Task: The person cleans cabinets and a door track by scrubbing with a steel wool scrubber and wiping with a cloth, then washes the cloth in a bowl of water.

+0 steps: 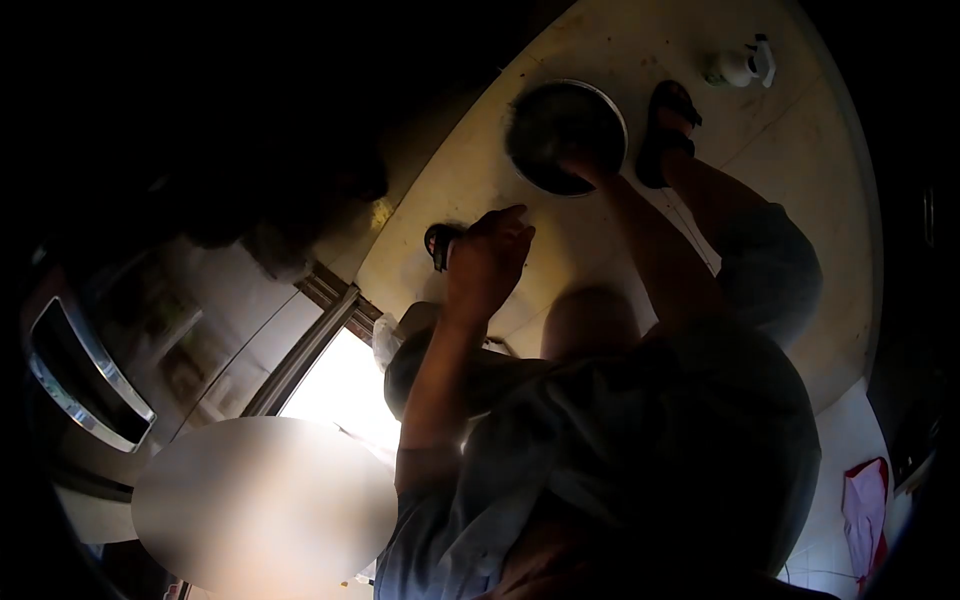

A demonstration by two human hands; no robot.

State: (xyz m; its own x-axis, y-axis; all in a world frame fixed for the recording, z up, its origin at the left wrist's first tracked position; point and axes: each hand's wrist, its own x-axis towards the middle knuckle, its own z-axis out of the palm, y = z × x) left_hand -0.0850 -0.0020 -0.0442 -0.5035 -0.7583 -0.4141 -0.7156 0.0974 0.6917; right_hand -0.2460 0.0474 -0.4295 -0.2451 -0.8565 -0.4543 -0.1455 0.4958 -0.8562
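Note:
A dark round basin (618,113) with a pale rim stands on the floor in front of me, and its contents are too dark to make out. My right hand (585,165) reaches over the rim into it; the fingers are lost in shadow. Nearer to me, below and to the left of the basin, my left hand (490,258) hangs in the air. Its fingers are loosely bent and apart, with nothing visible between them.
Dark sandals (668,125) are on my feet, either side of the basin. A white spray bottle (742,68) lies on the pale floor (800,150) beyond the right foot. Bright light comes through a doorway (345,385) on the left. A pink and red cloth (865,510) is at lower right.

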